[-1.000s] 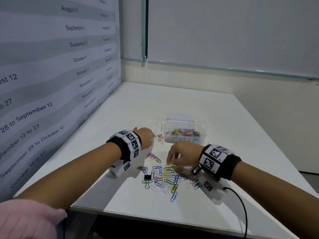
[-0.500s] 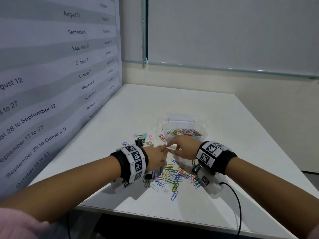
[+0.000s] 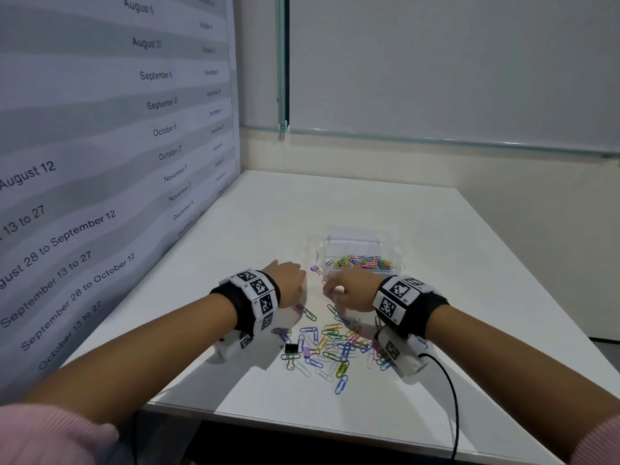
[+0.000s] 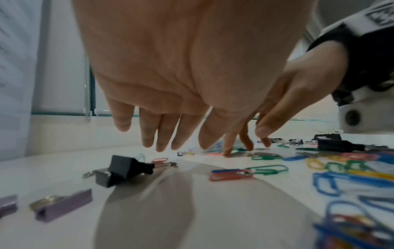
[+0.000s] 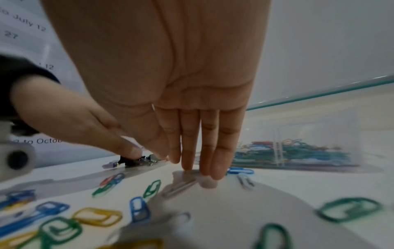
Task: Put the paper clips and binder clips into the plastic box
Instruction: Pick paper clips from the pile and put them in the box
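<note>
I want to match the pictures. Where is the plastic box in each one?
Head: plastic box at centre, just beyond the right hand.
Left wrist: not plainly visible; the left hand blocks it.
Right wrist: right side, holding paper clips.
Shared landmark: the right hand, in all three.

Half a second ago the two hands met fingertip to fingertip over the near heap of paper clips [image 3: 330, 344]; now they sit apart. The left hand [image 3: 285, 283] has gone forward and left, its fingers hanging straight above the desk [image 3: 453, 297]. The right hand [image 3: 349, 292] has moved toward the plastic box [image 3: 360, 251], its straight fingertips [image 5: 204, 168] down on the desk just before it.
</note>
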A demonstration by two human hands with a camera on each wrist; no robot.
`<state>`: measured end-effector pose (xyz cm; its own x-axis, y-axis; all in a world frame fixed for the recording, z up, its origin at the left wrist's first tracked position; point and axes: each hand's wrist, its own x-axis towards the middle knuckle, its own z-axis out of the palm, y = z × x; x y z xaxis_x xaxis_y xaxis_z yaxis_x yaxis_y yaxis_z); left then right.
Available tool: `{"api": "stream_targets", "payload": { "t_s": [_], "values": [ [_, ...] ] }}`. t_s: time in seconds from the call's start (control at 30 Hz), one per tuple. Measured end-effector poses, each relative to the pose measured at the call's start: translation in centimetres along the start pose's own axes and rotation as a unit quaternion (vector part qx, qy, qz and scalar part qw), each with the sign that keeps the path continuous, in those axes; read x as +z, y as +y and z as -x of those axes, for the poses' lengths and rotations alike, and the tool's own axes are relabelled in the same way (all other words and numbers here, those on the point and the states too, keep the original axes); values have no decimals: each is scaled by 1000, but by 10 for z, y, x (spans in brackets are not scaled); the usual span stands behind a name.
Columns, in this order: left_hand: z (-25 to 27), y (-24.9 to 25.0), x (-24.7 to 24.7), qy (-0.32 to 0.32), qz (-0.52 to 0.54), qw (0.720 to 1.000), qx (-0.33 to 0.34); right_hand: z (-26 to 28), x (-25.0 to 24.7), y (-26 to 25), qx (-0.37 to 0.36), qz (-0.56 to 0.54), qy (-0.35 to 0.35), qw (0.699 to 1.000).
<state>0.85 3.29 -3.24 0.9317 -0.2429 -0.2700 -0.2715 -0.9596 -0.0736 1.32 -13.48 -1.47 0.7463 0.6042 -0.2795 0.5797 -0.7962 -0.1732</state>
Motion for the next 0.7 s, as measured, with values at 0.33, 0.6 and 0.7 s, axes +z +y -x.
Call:
{"api": "stream_targets", "payload": {
  "t_s": [0.33,0.6,0.7],
  "values": [
    [29,31,2,-24,-20,989,146,34,7,19,16,-73,48,996],
    [55,51,8,14,81,988,128,41,14,20,9,-19,-35,999],
    [54,52,12,4,60,995,80,41,20,18,0,-22,-32,999]
  ]
}}
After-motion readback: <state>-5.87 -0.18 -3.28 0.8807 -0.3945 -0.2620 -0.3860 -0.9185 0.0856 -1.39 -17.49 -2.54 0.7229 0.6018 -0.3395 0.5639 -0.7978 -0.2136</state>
